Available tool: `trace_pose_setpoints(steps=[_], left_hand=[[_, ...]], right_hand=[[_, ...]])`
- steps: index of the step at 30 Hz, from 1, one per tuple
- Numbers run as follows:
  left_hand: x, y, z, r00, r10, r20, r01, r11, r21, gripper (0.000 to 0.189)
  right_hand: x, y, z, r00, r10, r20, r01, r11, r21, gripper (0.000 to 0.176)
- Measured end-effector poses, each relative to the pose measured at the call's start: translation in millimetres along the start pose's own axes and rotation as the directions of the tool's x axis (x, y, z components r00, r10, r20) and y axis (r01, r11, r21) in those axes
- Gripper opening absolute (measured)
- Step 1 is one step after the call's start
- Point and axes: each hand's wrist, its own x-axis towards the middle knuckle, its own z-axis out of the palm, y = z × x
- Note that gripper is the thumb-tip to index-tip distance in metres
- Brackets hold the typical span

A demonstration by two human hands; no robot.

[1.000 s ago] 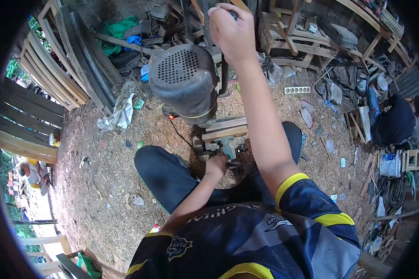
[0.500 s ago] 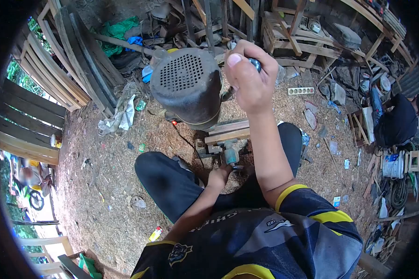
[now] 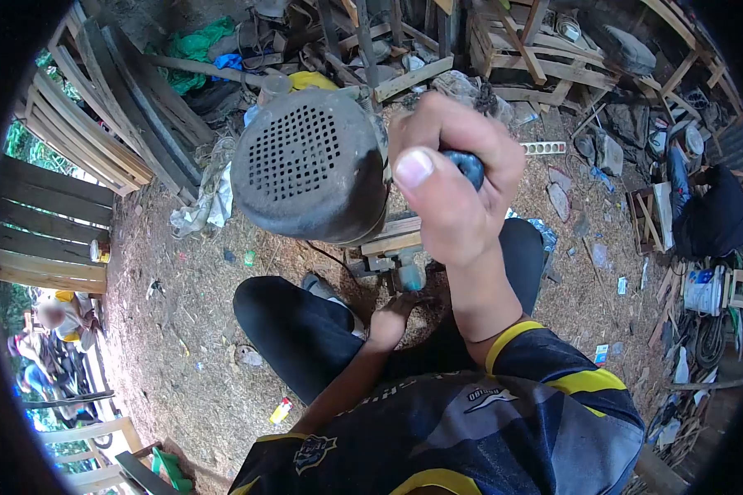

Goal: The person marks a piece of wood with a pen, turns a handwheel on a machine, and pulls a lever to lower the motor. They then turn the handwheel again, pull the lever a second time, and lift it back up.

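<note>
Raised high in front, my right hand (image 3: 458, 173) is closed around a dark, round-ended handle (image 3: 467, 167), whose shaft is hidden in the fist. Just left of it stands a machine with a dark motor housing (image 3: 305, 165), its top pierced with rows of small holes. Low between my knees, my left hand (image 3: 390, 320) is at a worn teal metal part (image 3: 409, 278) that looks like a vise. Its fingers are curled in shadow, and what they grip is hidden. Wooden pieces (image 3: 392, 242) lie just beyond the vise, partly under the motor.
Boards (image 3: 140, 107) lean at the left. A multi-socket power strip (image 3: 545, 148) lies on the ground at right, which is strewn with shavings. A wooden rack (image 3: 545, 62) stands behind. Another person (image 3: 710, 214) crouches at far right; others (image 3: 66, 318) are outside at left.
My right hand and the handle have come lower and nearer to me. The motor housing looks larger and further left as the view shifts. My left hand stays by the vise.
</note>
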Motion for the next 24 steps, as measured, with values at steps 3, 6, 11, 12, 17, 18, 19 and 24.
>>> trace_pose_setpoints(steps=[3,6,11,12,17,18,19,24], left_hand=[[1.4,2.0,-2.0,1.000,0.002,-0.001,-0.002,0.999,0.047,0.046],[1.3,-0.5,5.2,0.999,-0.019,-0.027,0.018,1.000,-0.021,0.047],[-2.5,-3.9,9.0,0.999,-0.016,0.046,0.017,0.999,-0.040,0.046],[-2.1,-3.1,7.7,0.998,-0.023,0.052,0.026,0.999,-0.047,0.046],[1.3,-5.3,1.3,0.999,0.010,-0.040,-0.013,0.997,-0.073,0.047],[0.6,-4.3,-2.8,1.000,-0.016,0.010,0.016,0.997,-0.079,0.047],[1.2,-3.4,-8.9,0.997,-0.040,0.059,0.044,0.996,-0.082,0.047],[7.1,-5.6,-16.3,0.993,-0.081,0.085,0.093,0.986,-0.137,0.040]], right_hand=[[-0.6,-4.9,1.5,0.999,0.052,-0.012,-0.052,0.999,-0.004,0.021],[-1.9,-5.0,1.2,1.000,0.017,-0.001,-0.017,1.000,0.003,0.021],[-7.5,-6.0,1.2,0.999,-0.050,0.005,0.050,0.999,0.003,0.021],[-8.5,-6.9,0.4,0.999,-0.046,0.008,0.046,0.999,-0.002,0.021],[-10.3,-3.3,-0.1,0.997,-0.073,0.012,0.073,0.997,-0.016,0.023],[-9.6,0.1,-0.2,0.995,-0.100,0.011,0.100,0.995,-0.022,0.023],[-9.7,-0.1,-1.5,0.999,-0.032,0.024,0.033,0.999,-0.008,0.024],[-3.7,-2.1,1.0,0.996,0.044,0.083,-0.046,0.999,0.027,0.030]])
